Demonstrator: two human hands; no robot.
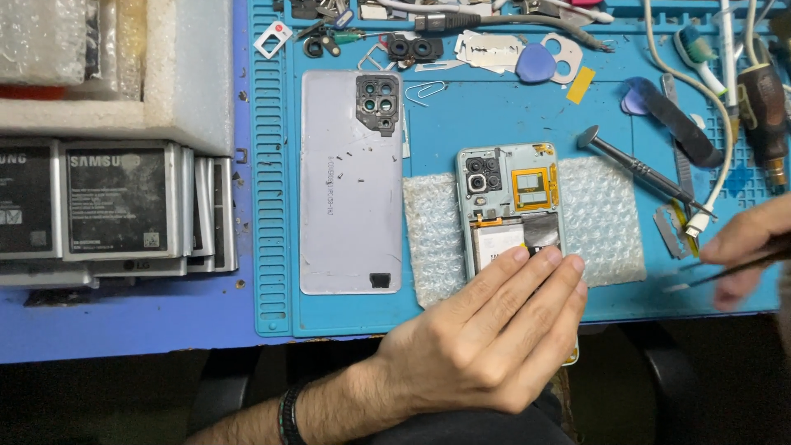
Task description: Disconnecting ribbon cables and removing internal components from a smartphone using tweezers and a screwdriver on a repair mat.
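An opened phone (507, 194) with its back removed lies on a sheet of bubble wrap (601, 218) on the blue mat (494, 111). Its camera block, orange flex part and battery are exposed. My left hand (486, 334) rests flat on the phone's lower half, fingers together over the battery. At the right edge my right hand (746, 247) pinches thin tweezers (725, 272), blurred, just right of the bubble wrap. The phone's grey back cover (350, 185) lies inside up, to the left of the phone.
A stack of phone batteries (115, 206) and a white foam box (124, 74) sit on the left. A screwdriver (643, 169), picks, metal shields, a white cable (717, 124) and a soldering handle (762, 115) crowd the mat's top and right.
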